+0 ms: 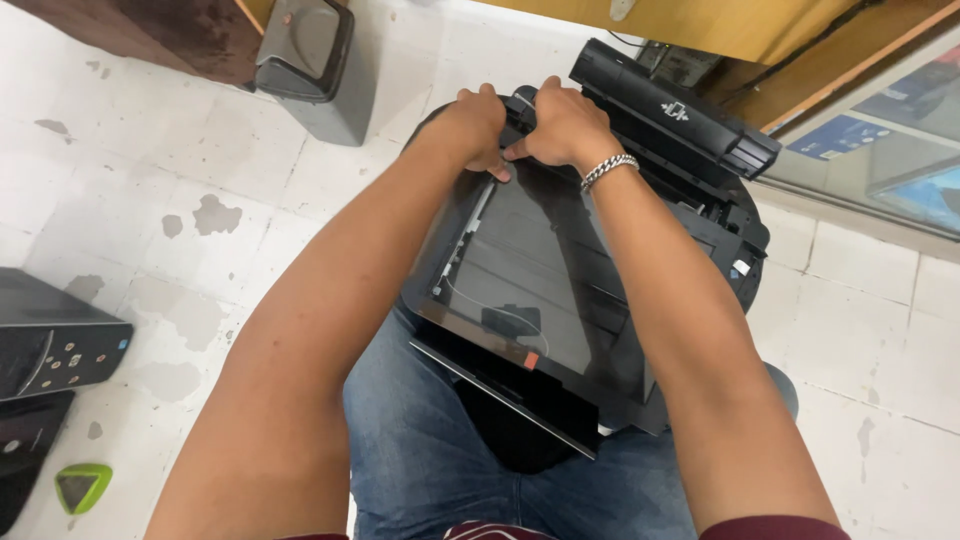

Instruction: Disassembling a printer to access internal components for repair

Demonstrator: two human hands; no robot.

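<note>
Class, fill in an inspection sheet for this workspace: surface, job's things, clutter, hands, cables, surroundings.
Surface: pale tiled floor, stained and patchy; the work rests on the person's lap in blue jeans.
Job's things: black printer-scanner, glass bed exposed, with a black hinged top part at its far edge.
Clutter: grey bin; black device with buttons; green triangular piece.
Hands: left hand and right hand both grip the scanner's far edge; a metal bracelet on the right wrist.
Cables: thin white wire lying under the glass.
Surroundings: wooden furniture; glass-fronted panel.
</note>
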